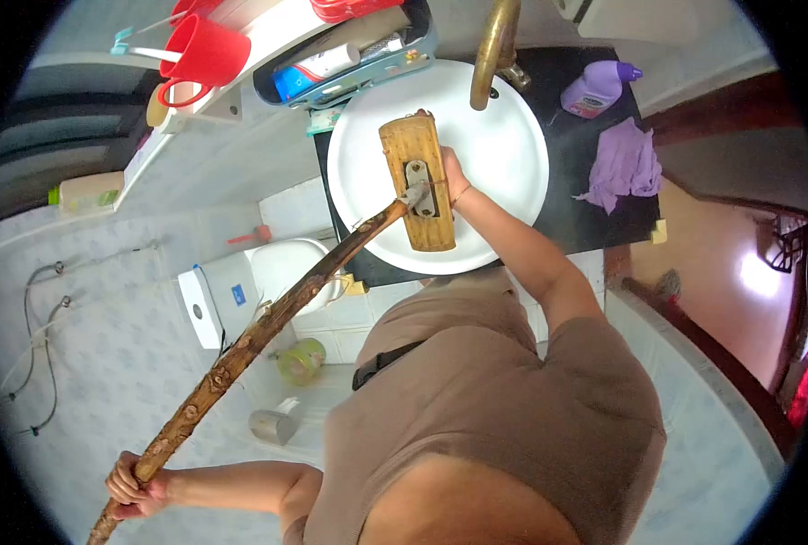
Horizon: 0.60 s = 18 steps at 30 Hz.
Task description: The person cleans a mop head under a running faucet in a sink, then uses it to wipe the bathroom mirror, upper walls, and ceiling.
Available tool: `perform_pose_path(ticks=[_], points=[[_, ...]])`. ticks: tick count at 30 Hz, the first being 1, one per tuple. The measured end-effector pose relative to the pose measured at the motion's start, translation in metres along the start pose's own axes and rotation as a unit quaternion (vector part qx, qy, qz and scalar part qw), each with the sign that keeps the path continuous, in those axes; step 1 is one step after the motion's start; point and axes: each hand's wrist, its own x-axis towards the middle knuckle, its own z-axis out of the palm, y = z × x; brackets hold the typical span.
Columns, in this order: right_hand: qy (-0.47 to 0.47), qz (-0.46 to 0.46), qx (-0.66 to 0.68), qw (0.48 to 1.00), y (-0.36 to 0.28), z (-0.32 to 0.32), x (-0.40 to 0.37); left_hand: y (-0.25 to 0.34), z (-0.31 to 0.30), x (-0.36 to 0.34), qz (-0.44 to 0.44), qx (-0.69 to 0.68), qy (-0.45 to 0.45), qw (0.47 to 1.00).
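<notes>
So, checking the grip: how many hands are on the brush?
2. The left hand grips the stick at its far end; the right hand holds the wooden head over the sink. None seems hidden.

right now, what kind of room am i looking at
Most likely a bathroom: a white sink basin with a brass tap, a red cup holding a toothbrush, and tiled walls.

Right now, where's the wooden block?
Head view, upper centre: the wooden block, fixed to the stick, is over the white sink, below the brass tap; the right hand grips its right edge.
</notes>
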Motion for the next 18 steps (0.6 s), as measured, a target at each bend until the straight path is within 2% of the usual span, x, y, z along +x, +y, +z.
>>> perform_pose_path(ticks=[1, 2, 5, 7, 9, 10, 12, 17, 18], points=[[0.001, -0.008, -0.005, 1.0, -0.003, 0.001, -0.004, -0.001, 0.001, 0.001, 0.006, 0.0, 0.007, 1.0], [0.011, 0.102, 0.152, 0.983, -0.008, 0.001, -0.008, 0.0, -0.001, 0.002, -0.006, 0.01, 0.009, 1.0], [0.022, 0.14, 0.169, 0.975, -0.038, 0.015, -0.024, 0.0, 0.0, 0.009, -0.005, 0.037, 0.042, 0.998], [-0.018, 0.13, 0.167, 0.977, -0.026, -0.009, -0.006, -0.004, 0.003, 0.009, -0.011, 0.01, 0.022, 1.0], [-0.076, 0.153, 0.39, 0.905, -0.038, -0.021, 0.004, -0.002, 0.004, 0.014, 0.005, 0.001, 0.023, 1.0], [-0.074, 0.161, 0.384, 0.906, -0.048, -0.018, 0.004, -0.001, 0.006, 0.017, 0.003, -0.009, 0.017, 1.0], [-0.1, 0.104, 0.378, 0.914, -0.073, -0.011, 0.007, -0.002, 0.003, 0.019, 0.025, -0.019, 0.008, 0.999], [-0.165, 0.124, 0.32, 0.925, -0.105, 0.003, 0.021, 0.028, -0.015, 0.02, 0.03, 0.009, -0.029, 0.999], [-0.207, 0.155, 0.317, 0.912, -0.105, -0.001, 0.032, 0.037, -0.02, 0.02, 0.029, 0.005, -0.037, 0.999]])
